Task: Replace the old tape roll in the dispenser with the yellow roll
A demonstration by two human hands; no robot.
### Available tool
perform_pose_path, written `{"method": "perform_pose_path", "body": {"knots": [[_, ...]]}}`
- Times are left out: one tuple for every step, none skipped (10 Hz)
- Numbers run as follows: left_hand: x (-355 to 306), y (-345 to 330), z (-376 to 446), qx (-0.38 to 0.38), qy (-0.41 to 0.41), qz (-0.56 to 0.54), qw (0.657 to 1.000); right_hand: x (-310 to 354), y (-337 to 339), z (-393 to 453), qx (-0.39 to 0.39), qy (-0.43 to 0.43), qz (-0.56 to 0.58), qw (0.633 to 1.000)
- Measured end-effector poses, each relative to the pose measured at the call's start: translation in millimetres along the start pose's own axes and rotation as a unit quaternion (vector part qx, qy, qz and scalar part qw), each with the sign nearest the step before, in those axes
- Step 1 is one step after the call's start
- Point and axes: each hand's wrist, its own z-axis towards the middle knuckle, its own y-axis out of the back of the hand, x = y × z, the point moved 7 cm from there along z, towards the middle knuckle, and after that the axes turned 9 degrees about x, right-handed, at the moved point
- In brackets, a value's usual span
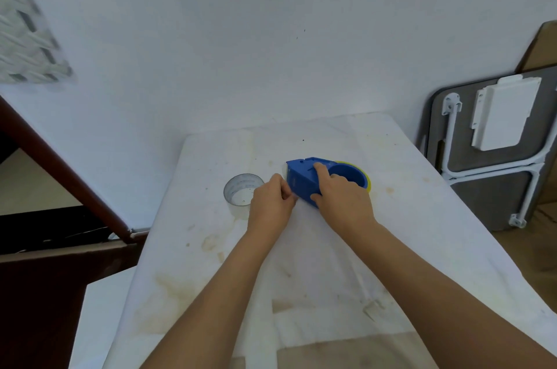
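A blue tape dispenser (304, 177) lies on the white table (331, 263) near its middle. A yellow roll (367, 177) sits around the dispenser's blue hub, only its far right edge showing. My right hand (340, 196) presses on top of the dispenser, index finger stretched over its body and thumb at its near side. My left hand (271, 202) is at the dispenser's left front end, fingers pinched together at the cutter edge; what they pinch is too small to tell. A clear, almost used-up tape roll (241, 192) stands on the table just left of my left hand.
The stained white table runs to a white wall at the back. A folded grey table with white legs (494, 157) leans at the right. Dark brown furniture (60, 233) stands along the left edge.
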Motion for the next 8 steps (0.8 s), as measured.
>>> {"method": "perform_pose_path", "body": {"knots": [[5.1, -3.1, -1.4, 0.016, 0.007, 0.013, 1.000, 2.0, 0.1, 8.4, -0.005, 0.011, -0.052, 0.999], [9.1, -0.9, -3.5, 0.014, 0.011, 0.014, 1.000, 7.5, -1.5, 11.2, -0.008, 0.019, -0.078, 0.997], [8.1, 1.4, -6.5, 0.019, 0.009, 0.011, 1.000, 6.2, -4.1, 10.1, -0.010, 0.025, -0.077, 0.997], [5.4, 6.3, -11.6, 0.022, 0.005, 0.009, 1.000, -0.6, -1.0, 9.0, -0.012, 0.026, -0.077, 0.997], [2.7, 14.6, -19.3, 0.011, -0.001, 0.011, 1.000, -6.6, 8.7, 2.3, -0.025, 0.017, -0.071, 0.997], [0.3, 23.3, -29.7, 0.008, 0.002, 0.013, 1.000, -8.9, 21.0, -16.0, -0.050, 0.024, -0.053, 0.997], [-3.0, 28.5, -42.5, 0.010, -0.003, 0.014, 1.000, -6.1, 26.8, -43.4, -0.054, 0.043, -0.044, 0.997], [-6.9, 29.0, -60.4, 0.015, -0.018, 0.023, 0.999, -1.1, 24.7, -69.3, -0.035, 0.065, -0.020, 0.997]]}}
